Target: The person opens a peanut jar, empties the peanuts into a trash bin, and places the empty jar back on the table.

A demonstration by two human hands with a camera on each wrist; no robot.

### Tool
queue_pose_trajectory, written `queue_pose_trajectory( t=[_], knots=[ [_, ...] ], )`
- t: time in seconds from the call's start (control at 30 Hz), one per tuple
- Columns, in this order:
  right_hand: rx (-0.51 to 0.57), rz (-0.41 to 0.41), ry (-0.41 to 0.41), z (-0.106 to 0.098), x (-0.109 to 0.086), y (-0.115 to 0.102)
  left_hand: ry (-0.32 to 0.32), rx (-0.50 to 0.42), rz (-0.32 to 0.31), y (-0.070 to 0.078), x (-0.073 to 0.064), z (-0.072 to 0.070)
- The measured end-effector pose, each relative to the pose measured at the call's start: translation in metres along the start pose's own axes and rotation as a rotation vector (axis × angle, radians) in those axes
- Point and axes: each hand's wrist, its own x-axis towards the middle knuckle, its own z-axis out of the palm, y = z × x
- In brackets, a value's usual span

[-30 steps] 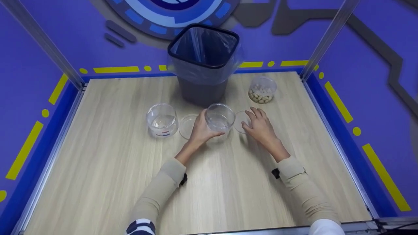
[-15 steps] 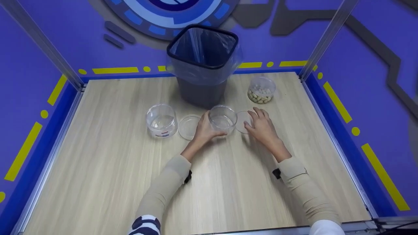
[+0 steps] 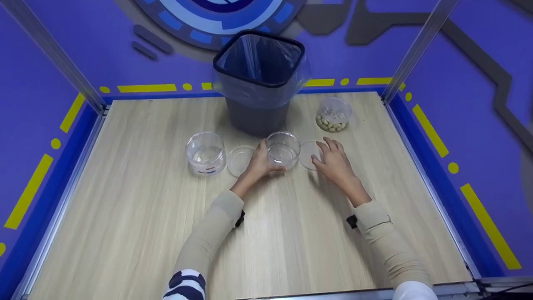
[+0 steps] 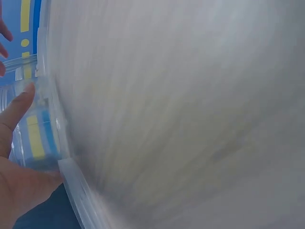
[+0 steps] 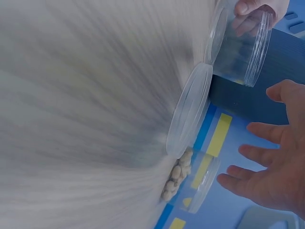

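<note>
A clear plastic jar (image 3: pixel 283 149), lidless and upright, is in the grip of my left hand (image 3: pixel 259 161), with the fingers on its far left side and the thumb across the near side. In the right wrist view the jar (image 5: pixel 242 47) appears to stand on or just over the tabletop. My right hand (image 3: pixel 334 163) hovers with loosely bent fingers above a round clear lid (image 3: pixel 307 156), holding nothing; the right wrist view shows a gap between its fingers and the lid. Another clear lid (image 3: pixel 238 161) lies left of the jar, partly covered by my left hand.
A second lidless clear jar (image 3: pixel 206 154) stands at the left. At the back right is a clear jar of pale nuts (image 3: pixel 333 116). A grey bin (image 3: pixel 259 112) with a plastic liner stands behind the jars, near the back wall.
My left hand and the jar have shifted slightly right, then a little away from me. The right hand has hardly moved over the right lid. Other things stay where they were.
</note>
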Motion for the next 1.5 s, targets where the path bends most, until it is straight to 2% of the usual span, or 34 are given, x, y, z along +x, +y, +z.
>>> queue_pose_trajectory(
  t=[0.17, 0.3, 0.43, 0.53, 0.63, 0.8, 0.97, 1.07, 1.17, 1.23, 1.33, 1.5],
  knots=[
    [0.007, 0.009, -0.009, 0.000, -0.002, 0.002, -0.028, -0.006, -0.023, 0.001, 0.000, -0.002],
    [-0.002, 0.015, -0.006, 0.000, -0.004, 0.003, -0.028, -0.021, 0.001, -0.001, 0.000, -0.003],
    [0.001, 0.025, 0.000, 0.000, -0.005, 0.006, -0.050, -0.007, 0.006, 0.001, -0.002, -0.004],
    [0.005, 0.029, -0.007, -0.001, -0.006, 0.008, -0.083, 0.040, 0.010, 0.005, -0.003, -0.007],
    [0.011, 0.036, -0.016, -0.003, -0.008, 0.010, -0.085, 0.102, 0.072, 0.012, -0.004, -0.010],
    [0.040, 0.061, -0.018, -0.008, -0.015, 0.014, -0.030, 0.135, 0.207, 0.025, -0.007, -0.012],
    [0.084, 0.099, 0.007, -0.015, -0.023, 0.019, 0.002, 0.118, 0.278, 0.034, -0.013, -0.005],
    [0.110, 0.125, 0.027, -0.020, -0.028, 0.021, 0.037, 0.111, 0.347, 0.038, -0.015, 0.002],
    [0.119, 0.151, 0.040, -0.026, -0.033, 0.024, 0.032, 0.120, 0.385, 0.044, -0.017, 0.009],
    [0.120, 0.161, 0.051, -0.030, -0.037, 0.028, 0.014, 0.111, 0.389, 0.049, -0.018, 0.013],
    [0.124, 0.175, 0.071, -0.034, -0.045, 0.033, -0.037, 0.076, 0.363, 0.062, -0.018, 0.020],
    [0.110, 0.186, 0.077, -0.039, -0.050, 0.038, -0.074, 0.019, 0.369, 0.081, -0.012, 0.034]
  ],
)
